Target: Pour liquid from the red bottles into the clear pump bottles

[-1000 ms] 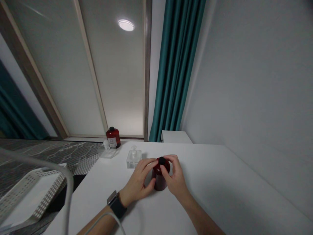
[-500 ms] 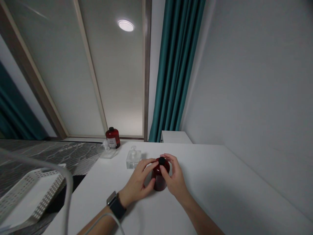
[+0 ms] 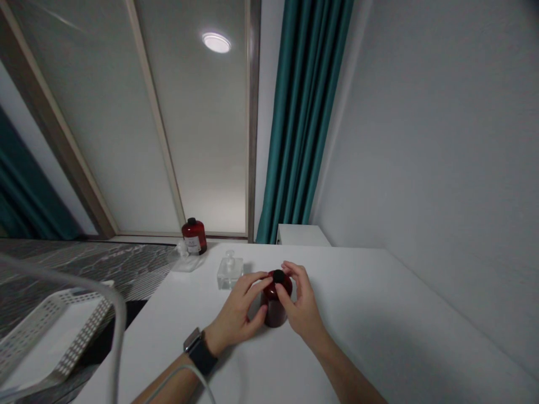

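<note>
A dark red bottle [image 3: 274,311] with a black cap [image 3: 278,276] stands on the white table [image 3: 370,336], held between both hands. My left hand [image 3: 236,306] wraps its side and shoulder, with a smartwatch [image 3: 199,351] on that wrist. My right hand [image 3: 303,300] grips the far side, its fingertips curling around the bottle's top next to the cap. Most of the bottle's body is hidden by my fingers. A square clear glass bottle [image 3: 230,274] with a glass stopper stands just beyond my left hand, not touching it.
A second red bottle [image 3: 194,237] with a white label stands at the table's far left corner, beside a small white object [image 3: 182,249]. A white perforated tray [image 3: 54,336] sits lower left, off the table's edge, behind a pale cable [image 3: 84,280].
The view has tilted slightly. My hands remain around the red bottle, and the fingers of my right hand have shifted only a little near the cap.
</note>
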`<state>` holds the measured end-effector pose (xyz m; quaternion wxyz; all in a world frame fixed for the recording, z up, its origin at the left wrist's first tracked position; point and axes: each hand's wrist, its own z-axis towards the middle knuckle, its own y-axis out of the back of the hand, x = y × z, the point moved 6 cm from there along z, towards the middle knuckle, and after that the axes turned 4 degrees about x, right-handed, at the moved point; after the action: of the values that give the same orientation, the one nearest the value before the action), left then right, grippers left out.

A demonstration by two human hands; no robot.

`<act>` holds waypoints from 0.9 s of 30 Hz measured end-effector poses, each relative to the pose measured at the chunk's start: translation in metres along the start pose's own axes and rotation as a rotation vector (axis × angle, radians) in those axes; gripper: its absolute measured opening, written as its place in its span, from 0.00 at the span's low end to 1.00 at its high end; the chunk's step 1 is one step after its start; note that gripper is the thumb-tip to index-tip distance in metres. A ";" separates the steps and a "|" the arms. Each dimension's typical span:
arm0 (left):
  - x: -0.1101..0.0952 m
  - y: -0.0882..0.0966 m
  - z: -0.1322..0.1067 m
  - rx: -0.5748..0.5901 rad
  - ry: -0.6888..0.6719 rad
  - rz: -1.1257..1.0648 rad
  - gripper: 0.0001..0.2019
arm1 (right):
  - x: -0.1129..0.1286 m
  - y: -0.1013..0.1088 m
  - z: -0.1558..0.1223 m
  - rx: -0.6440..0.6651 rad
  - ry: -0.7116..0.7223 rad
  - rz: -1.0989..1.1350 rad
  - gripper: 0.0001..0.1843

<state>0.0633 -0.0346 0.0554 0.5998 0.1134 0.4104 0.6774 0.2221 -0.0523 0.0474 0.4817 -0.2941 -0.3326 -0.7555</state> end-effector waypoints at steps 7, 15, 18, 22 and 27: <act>-0.001 0.001 0.000 -0.005 -0.006 0.005 0.28 | 0.001 0.000 0.001 0.022 0.008 -0.011 0.21; -0.001 0.001 0.000 -0.002 -0.007 0.006 0.28 | 0.002 -0.001 0.001 0.039 0.011 -0.006 0.25; 0.000 0.000 -0.001 -0.001 -0.004 0.007 0.28 | 0.001 0.000 0.001 0.025 0.007 -0.007 0.25; 0.001 0.000 0.000 0.004 -0.006 0.007 0.28 | 0.005 -0.003 0.000 0.110 0.024 0.046 0.28; 0.000 0.001 0.001 -0.001 -0.013 -0.003 0.28 | 0.004 -0.004 -0.001 0.137 0.027 0.059 0.32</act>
<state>0.0635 -0.0342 0.0570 0.6036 0.1170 0.4064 0.6759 0.2168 -0.0542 0.0487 0.5271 -0.2600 -0.3682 -0.7204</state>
